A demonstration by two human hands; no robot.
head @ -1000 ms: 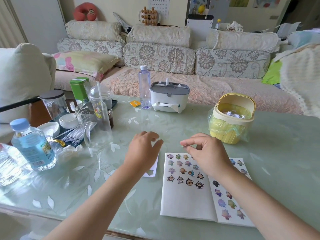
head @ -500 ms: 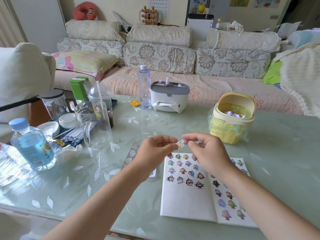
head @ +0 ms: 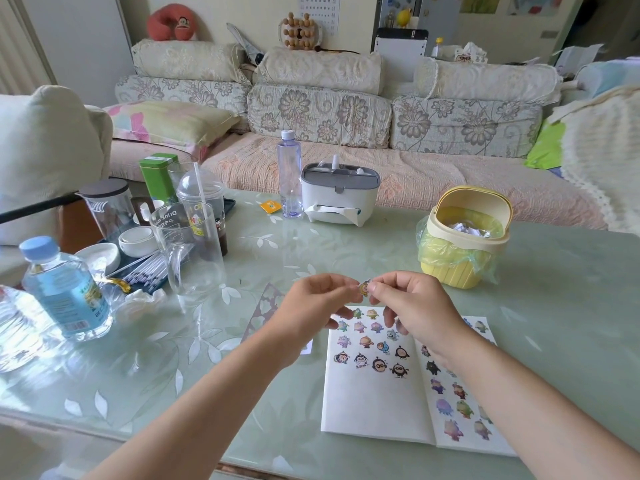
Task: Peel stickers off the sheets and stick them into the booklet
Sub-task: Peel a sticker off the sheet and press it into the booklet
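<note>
Both hands, the left hand [head: 311, 299] and right hand [head: 408, 303], pinch one small sticker [head: 363, 288] above the open booklet [head: 374, 403], so next it probably needs pressing onto a bare spot on the page.

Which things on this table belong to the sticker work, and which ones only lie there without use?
For the job:
- sticker, pinched between left hand and right hand
- open booklet
- sticker sheet, under the left hand

Just lying about:
- yellow bin
- tissue box
- tall empty bottle
- blue-capped bottle
- glass jug
- green tin
</note>
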